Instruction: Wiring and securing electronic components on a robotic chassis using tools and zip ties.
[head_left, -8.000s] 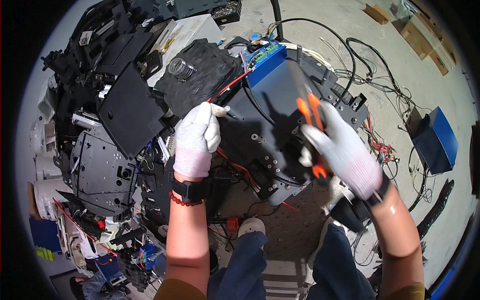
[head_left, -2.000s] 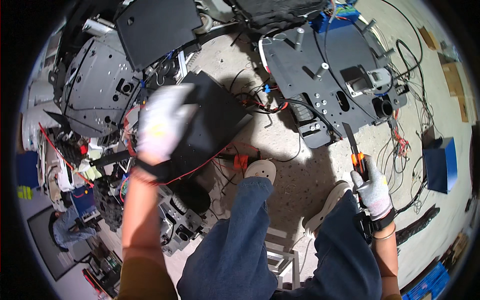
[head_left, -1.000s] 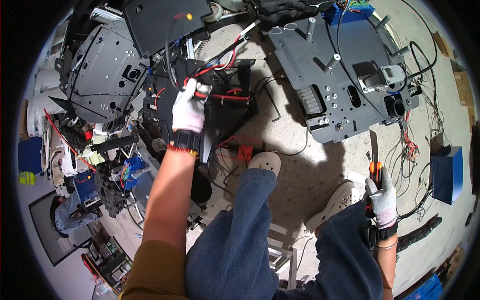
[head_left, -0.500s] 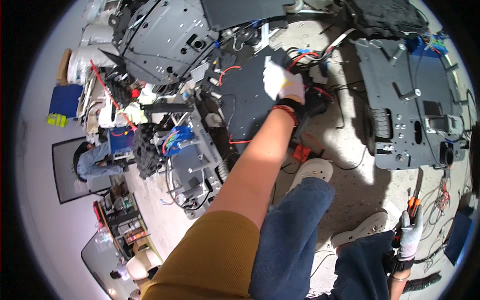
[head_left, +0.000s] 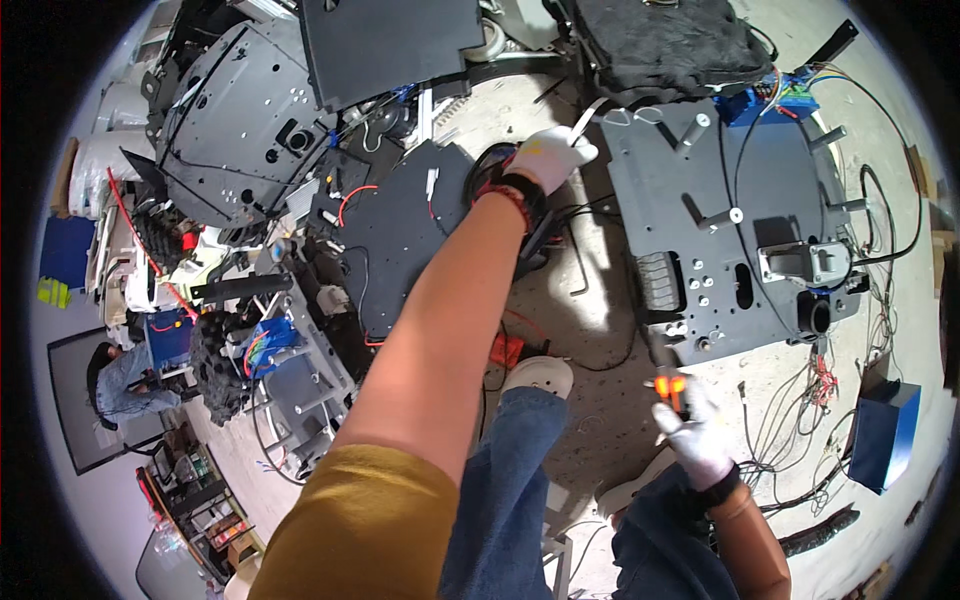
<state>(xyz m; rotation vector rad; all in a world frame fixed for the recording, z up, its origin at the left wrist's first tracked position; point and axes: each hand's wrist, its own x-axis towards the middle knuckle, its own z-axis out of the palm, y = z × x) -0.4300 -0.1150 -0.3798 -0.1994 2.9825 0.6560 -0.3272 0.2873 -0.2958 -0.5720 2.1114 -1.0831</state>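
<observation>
My left hand (head_left: 552, 158), in a white glove, is closed on a white cable (head_left: 586, 118) that sticks up past its fingers. It hovers at the right edge of a flat black plate (head_left: 400, 230) with a small white connector (head_left: 432, 183) on it. Black cables are bunched beside the wrist. My right hand (head_left: 698, 440), also gloved, grips an orange-and-black handled tool (head_left: 670, 386); motion blurs its tip, so its kind is unclear. That tool lies close to the lower edge of a grey metal chassis plate (head_left: 640, 200) with standing posts and a wheel (head_left: 658, 281).
A black fuzzy cover (head_left: 665, 50) lies beyond the chassis. At the right stand a blue box (head_left: 885, 437) and tangled wires (head_left: 800, 410). Another chassis (head_left: 320, 380) and a large grey panel (head_left: 245, 125) are at the left. A person (head_left: 130, 385) sits far left.
My left hand has moved from over the black plate to the white cable at its right and closed on it. My right hand has risen with the orange-handled tool toward the chassis. The view has shifted right.
</observation>
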